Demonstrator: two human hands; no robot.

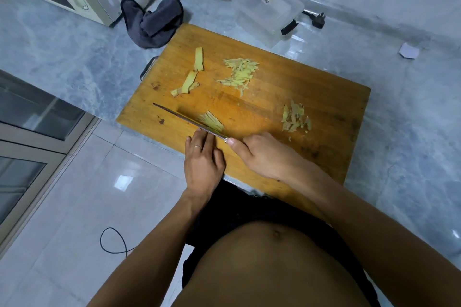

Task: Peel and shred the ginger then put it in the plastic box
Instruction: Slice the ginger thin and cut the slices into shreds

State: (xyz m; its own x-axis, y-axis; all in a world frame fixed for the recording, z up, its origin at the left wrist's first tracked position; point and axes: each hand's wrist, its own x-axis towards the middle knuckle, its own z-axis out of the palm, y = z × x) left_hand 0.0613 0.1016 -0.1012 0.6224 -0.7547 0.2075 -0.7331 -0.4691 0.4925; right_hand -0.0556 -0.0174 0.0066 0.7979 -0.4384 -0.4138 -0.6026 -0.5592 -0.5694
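Hands [203, 157] just behind ginger [210, 121]

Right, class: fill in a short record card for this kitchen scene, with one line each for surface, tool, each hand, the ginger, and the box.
surface: wooden board on a marble counter
tool: knife, blade across the board
right hand: grips the knife handle
left hand: fingers at the blade beside the slices
ginger: shreds mid-board, peels to the right, strips to the left
box: clear, beyond the board, no ginger seen inside
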